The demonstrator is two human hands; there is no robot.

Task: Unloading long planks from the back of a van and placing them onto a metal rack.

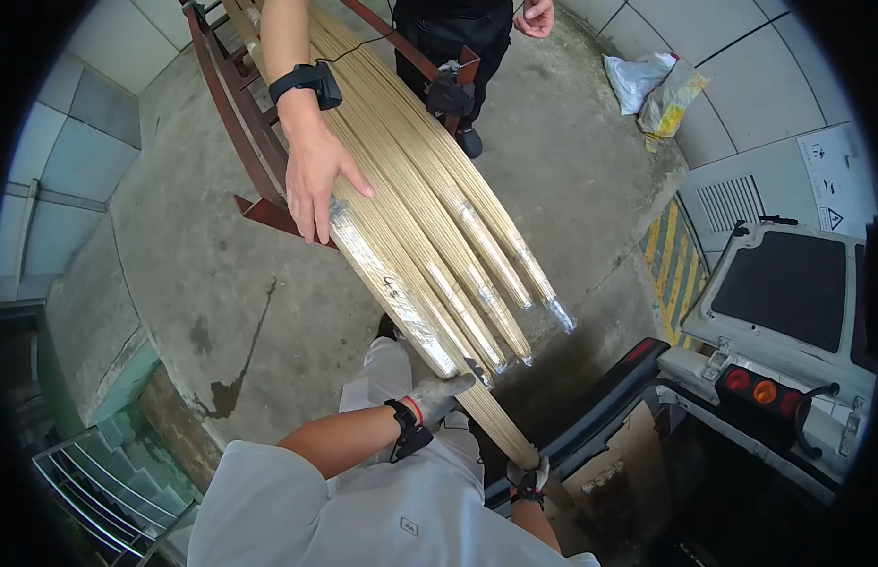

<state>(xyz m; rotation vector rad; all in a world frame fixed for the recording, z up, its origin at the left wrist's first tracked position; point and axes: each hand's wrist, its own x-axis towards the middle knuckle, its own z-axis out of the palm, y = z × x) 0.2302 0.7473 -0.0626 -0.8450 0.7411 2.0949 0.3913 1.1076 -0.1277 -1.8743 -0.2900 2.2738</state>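
My left hand (439, 394), in a light grey work glove, is closed on a bundle of long tan strips (494, 422) just beyond the wrapped ends of the other bundles. Farther right, my right hand (528, 470), also gloved, grips the same bundle near its end; its fingers are partly hidden. The bundle juts out from several similar bundles (392, 161) lying side by side. Clear plastic film (392, 293) wraps their near ends. A co-worker's bare hand (316, 175), with a black wrist device, rests on the leftmost bundle.
A dark red metal rack (245, 123) carries the bundles. At right stands a vehicle with an open rear door (788, 288), and cardboard (618, 472) lies inside it. A second person's dark trousers (448, 38) show behind the rack. Two sacks (670, 99) lean by the far wall.
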